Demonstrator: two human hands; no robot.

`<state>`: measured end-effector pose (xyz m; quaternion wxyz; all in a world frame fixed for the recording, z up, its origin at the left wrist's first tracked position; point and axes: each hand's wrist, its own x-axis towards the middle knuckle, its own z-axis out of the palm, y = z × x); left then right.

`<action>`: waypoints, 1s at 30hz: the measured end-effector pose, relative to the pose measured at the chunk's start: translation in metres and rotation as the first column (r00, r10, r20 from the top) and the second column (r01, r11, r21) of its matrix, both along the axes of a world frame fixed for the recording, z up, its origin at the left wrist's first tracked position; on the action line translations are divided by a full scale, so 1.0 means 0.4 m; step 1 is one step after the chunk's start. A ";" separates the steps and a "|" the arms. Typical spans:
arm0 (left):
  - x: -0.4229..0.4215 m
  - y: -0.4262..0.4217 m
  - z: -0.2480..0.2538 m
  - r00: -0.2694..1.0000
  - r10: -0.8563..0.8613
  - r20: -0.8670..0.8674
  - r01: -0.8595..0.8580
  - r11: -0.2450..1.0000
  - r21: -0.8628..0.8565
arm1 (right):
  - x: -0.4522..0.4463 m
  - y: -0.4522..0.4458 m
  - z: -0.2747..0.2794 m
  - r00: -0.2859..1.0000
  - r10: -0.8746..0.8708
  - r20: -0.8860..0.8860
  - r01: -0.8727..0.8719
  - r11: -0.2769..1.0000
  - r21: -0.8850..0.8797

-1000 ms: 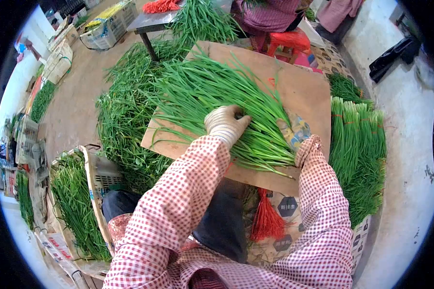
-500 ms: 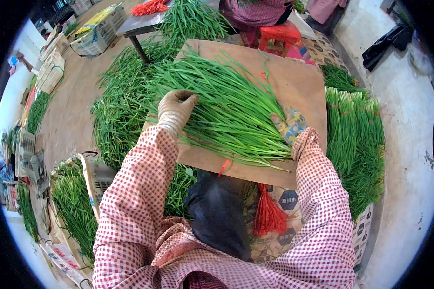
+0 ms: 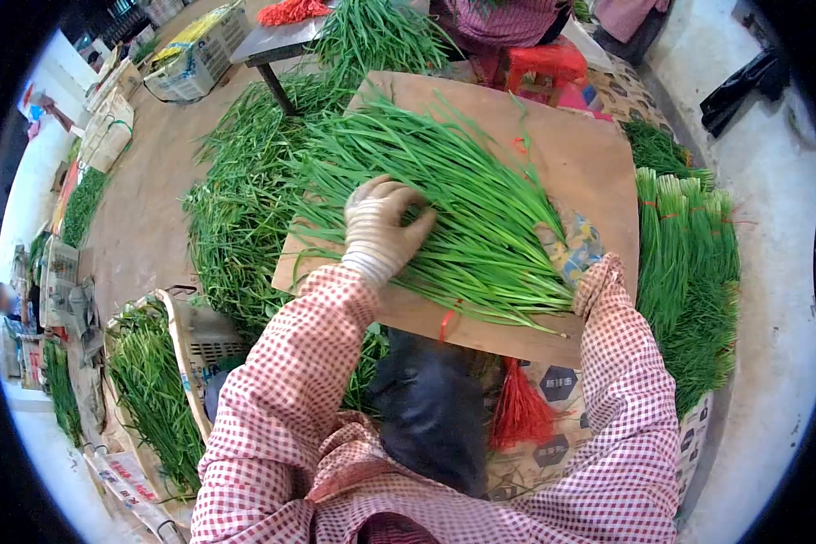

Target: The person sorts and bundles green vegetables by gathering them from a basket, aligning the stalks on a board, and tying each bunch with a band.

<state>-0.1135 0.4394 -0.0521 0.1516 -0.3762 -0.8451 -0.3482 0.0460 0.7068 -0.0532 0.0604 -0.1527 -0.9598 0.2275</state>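
Note:
A loose fan of garlic chives (image 3: 480,218) lies across a brown board (image 3: 589,172), leaves to the left and pale stem ends to the right. My right hand (image 3: 573,249), in a patterned glove, is closed around the chives near their stem ends. In a whitish knit glove, my left hand (image 3: 385,227) rests at the near edge of the leaves. Its fingers and thumb curl toward each other over some chives; the fingertips are partly hidden. Near the board's front edge lies a red tie (image 3: 448,319), and another red tie (image 3: 519,145) lies beyond the bunch.
Cut greens (image 3: 245,199) are heaped left of the board. Tied chive bundles (image 3: 675,245) stand along the right wall. A crate of greens (image 3: 168,363) is at lower left, and red ties (image 3: 519,412) hang below the board. Another person sits behind a red stool (image 3: 544,62).
My left hand has moved right and slightly down along the leaves. My right hand keeps its hold on the stem ends. The whole view has shifted a little.

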 end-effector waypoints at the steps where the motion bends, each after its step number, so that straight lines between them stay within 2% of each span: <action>1: 0.010 0.017 0.015 0.998 -0.002 -0.056 -0.002 0.998 -0.069 | -0.002 -0.001 0.000 1.000 -0.003 0.000 0.003 1.000 -0.003; 3: 0.026 0.044 0.023 0.994 -0.017 -0.107 0.002 0.990 -0.140 | -0.001 -0.001 0.001 1.000 -0.011 0.019 0.010 0.999 0.039; 5: 0.029 0.061 0.009 0.992 -0.029 -0.124 -0.009 0.956 -0.294 | 0.000 -0.002 0.004 1.000 0.010 -0.002 -0.010 0.999 0.048; 6: 0.024 0.062 0.000 0.992 -0.036 -0.123 -0.002 0.955 -0.296 | 0.001 -0.002 0.005 0.999 0.034 -0.027 -0.033 0.998 0.057; 9: 0.005 0.050 -0.011 0.986 -0.096 -0.135 0.034 0.915 -0.401 | -0.008 0.003 0.009 0.998 0.060 -0.005 -0.060 0.998 -0.006; 10: -0.004 0.046 -0.009 0.985 -0.101 -0.138 0.038 0.914 -0.404 | -0.008 0.000 0.024 0.998 0.055 -0.008 -0.055 0.998 -0.009; 12: -0.018 0.037 -0.007 0.972 -0.173 -0.158 0.096 0.909 -0.405 | -0.002 -0.009 0.075 0.983 0.184 -0.003 -0.180 0.959 -0.220; 13: -0.016 0.040 0.003 0.963 -0.189 -0.194 0.099 0.913 -0.395 | -0.001 -0.017 0.096 0.983 0.182 -0.003 -0.178 0.959 -0.223; 14: -0.015 0.042 0.010 0.962 -0.191 -0.193 0.102 0.913 -0.395 | 0.000 -0.030 0.112 0.982 0.155 0.106 -0.141 0.982 -0.125; 15: -0.016 0.045 0.017 0.940 -0.204 -0.272 0.088 0.919 -0.385 | 0.001 -0.036 0.119 0.971 0.115 0.211 -0.113 0.993 -0.022; 16: -0.016 0.049 0.025 0.912 -0.216 -0.348 0.076 0.924 -0.374 | 0.003 -0.031 0.116 0.971 0.111 0.212 -0.109 0.994 -0.023; 20: -0.026 0.035 0.043 0.880 -0.255 -0.401 0.097 0.922 -0.374 | -0.001 -0.007 0.076 0.978 0.146 0.146 -0.121 0.979 -0.165; 26: -0.047 -0.006 0.040 0.918 -0.226 -0.327 0.129 0.948 -0.292 | 0.006 0.007 0.056 0.981 0.189 0.053 -0.175 0.962 -0.208; 28: -0.055 -0.026 0.049 0.945 -0.206 -0.255 0.134 0.953 -0.273 | 0.010 0.003 0.053 0.984 0.178 -0.004 -0.174 0.960 -0.221; 30: -0.085 -0.054 0.052 0.937 -0.197 -0.289 0.122 0.959 -0.258 | 0.008 0.001 0.056 0.986 0.163 0.039 -0.152 0.967 -0.205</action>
